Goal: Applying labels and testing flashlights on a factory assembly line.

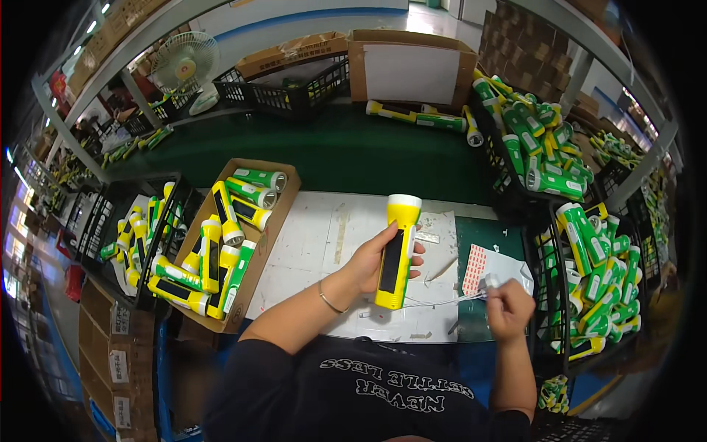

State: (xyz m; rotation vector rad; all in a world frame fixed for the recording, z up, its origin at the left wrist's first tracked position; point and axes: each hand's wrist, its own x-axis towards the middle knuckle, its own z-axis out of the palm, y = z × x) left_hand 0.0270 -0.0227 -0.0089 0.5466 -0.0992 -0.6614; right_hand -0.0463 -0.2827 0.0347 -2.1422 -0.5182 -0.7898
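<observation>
My left hand [366, 265] is wrapped round a yellow and green flashlight [403, 237], held upright over the white work surface [309, 236]. Its white head points away from me and a dark panel faces up. My right hand [509, 308] is closed at the right, its fingers round a white cable [449, 300]. A small white plug-like piece [489, 281] shows beside those fingers. The cable runs left toward the flashlight's lower end; whether it is plugged in there cannot be made out. Under the right hand lies a sheet of red and white stickers [476, 269].
An open cardboard box [283, 210] of flashlights stands to the left, beside a black crate [110, 199] holding more. Two full black crates [492, 166] [541, 295] line the right side. Beyond the white surface runs a green belt [317, 158] with several flashlights lying at its far edge.
</observation>
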